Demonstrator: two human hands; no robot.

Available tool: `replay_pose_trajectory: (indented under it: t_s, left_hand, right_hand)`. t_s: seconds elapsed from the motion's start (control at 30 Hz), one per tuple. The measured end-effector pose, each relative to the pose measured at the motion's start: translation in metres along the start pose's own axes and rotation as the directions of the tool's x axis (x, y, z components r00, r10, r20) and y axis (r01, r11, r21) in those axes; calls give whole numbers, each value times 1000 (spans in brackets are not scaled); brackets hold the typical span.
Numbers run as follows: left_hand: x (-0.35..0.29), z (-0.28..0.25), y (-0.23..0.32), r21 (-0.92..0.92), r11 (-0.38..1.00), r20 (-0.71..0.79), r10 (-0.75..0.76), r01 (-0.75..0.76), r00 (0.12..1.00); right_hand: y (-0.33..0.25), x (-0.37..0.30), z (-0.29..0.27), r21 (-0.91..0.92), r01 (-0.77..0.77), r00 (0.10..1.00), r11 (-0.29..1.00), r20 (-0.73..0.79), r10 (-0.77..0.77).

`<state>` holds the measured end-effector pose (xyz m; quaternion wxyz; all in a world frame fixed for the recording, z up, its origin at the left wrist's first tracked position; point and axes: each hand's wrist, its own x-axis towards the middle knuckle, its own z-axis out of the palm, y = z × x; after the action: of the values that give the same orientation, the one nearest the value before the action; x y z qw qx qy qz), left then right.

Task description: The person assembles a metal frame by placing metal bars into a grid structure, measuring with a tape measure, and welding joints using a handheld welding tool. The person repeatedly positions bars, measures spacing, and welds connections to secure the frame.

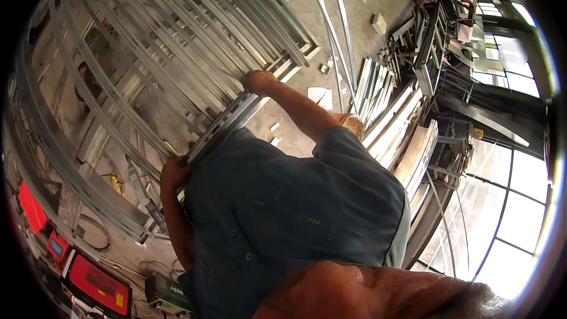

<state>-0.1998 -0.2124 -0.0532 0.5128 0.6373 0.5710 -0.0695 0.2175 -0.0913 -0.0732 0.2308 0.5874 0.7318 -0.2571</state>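
Observation:
A long grey metal bar (220, 123) with a row of dark marks along it lies against the near edge of a large frame of parallel metal bars (171, 35). My left hand (175, 172) is closed at the bar's near left end, its fingertips partly hidden. At the far right end, my right hand (260, 82) is curled closed, and the hand covers what lies under its fingers. My body leans up close to this edge.
Loose metal strips (331, 18) and stacked lengths (378, 88) lie on the floor to the right. A round tin (352, 124) stands beyond my right elbow. At lower left are a red machine (97, 283), cables and a clamp-like tool (140, 186). Small white blocks (275, 127) lie on the floor.

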Motion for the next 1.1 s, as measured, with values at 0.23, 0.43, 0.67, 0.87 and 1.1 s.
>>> replay_pose_trajectory:
  t_s: [0.23,0.43,0.67,0.87,1.1]
  left_hand:
    - [8,7,7,30,997,-99,80,-77,992]
    - [7,9,8,-13,999,-120,46,-48,992]
    - [9,11,1,88,994,-147,70,-58,987]
    - [10,11,4,99,995,-142,32,-18,989]
    - [12,11,6,158,987,-114,-23,41,993]
  right_hand:
    - [18,1,15,37,-4,1000,999,-8,4]
    - [16,4,5,-16,-9,999,1000,31,9]
    - [9,9,1,-54,5,999,999,47,-3]
    - [2,6,-4,-104,-11,1000,995,27,14]
    - [2,2,-4,-86,-2,1000,996,-2,2]
